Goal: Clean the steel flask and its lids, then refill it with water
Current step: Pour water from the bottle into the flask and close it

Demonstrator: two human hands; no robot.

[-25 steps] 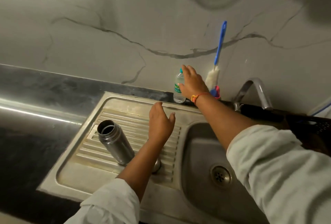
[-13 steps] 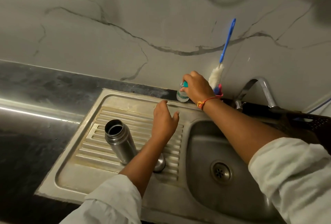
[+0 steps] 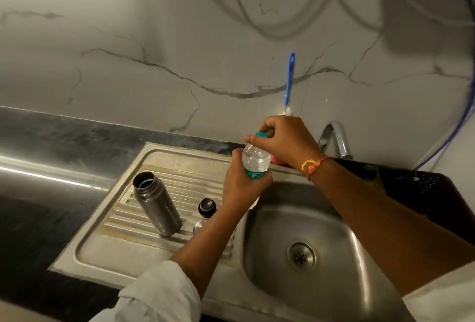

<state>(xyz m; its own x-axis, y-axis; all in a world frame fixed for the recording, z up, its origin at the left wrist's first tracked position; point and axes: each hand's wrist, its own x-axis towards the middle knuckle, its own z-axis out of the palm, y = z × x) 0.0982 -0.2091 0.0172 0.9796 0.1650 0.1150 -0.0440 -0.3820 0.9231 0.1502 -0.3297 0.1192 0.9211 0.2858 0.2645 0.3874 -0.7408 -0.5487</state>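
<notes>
The left hand [image 3: 243, 186] wraps round the lower half of a small clear water bottle [image 3: 255, 159], thumb up along its left side and fingers [image 3: 264, 180] curled round its green label, so the bottle is held upright in the air above the edge where the drainboard [image 3: 115, 244] meets the sink basin [image 3: 321, 218]. The right hand [image 3: 286, 139] comes down over the top of the bottle, its fingers [image 3: 253, 138] bent and clenched round the teal cap [image 3: 261, 134], which sits on the bottle neck; whether the cap is loose or tight cannot be told. A thread bracelet [image 3: 312, 166] circles the right wrist. The steel flask [image 3: 156, 203] stands apart from both hands on the ribbed drainboard, to the left of the left forearm, its mouth open. Just right of it a black lid [image 3: 207, 206] sits on the ribs, and next to that a steel lid [image 3: 201, 225] shows only in part, half hidden by the forearm. Behind the right hand a blue-handled bottle brush [image 3: 290, 77] leans against the marble wall, near the tap [image 3: 336, 139]. The dark worktop [image 3: 51, 141] runs off to the left of the sink.
</notes>
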